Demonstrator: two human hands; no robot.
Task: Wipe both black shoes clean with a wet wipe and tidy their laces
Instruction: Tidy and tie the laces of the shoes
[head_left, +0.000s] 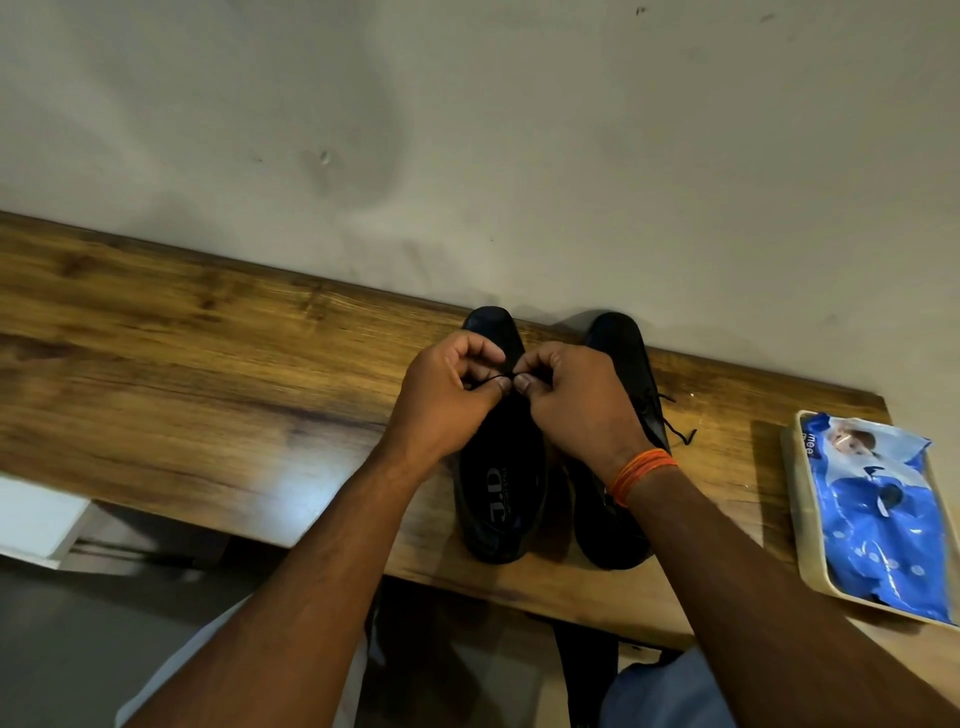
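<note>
Two black shoes stand side by side on the wooden table (208, 364), toes toward the wall. Over the left shoe (501, 488), my left hand (447, 392) and my right hand (566, 400) meet, each pinching the thin black lace (500, 376) between thumb and fingers. The lace runs taut between the two hands. The right shoe (623, 364) lies partly under my right wrist, and its loose lace ends (678, 428) trail onto the table to the right. A blue wet-wipe pack (878, 514) rests in a cream tray at the right.
The cream tray (802, 525) sits at the table's right end near the front edge. A pale wall (467, 156) rises right behind the shoes' toes. A white object (36, 519) shows below the table at the left. Bare wood stretches left of the shoes.
</note>
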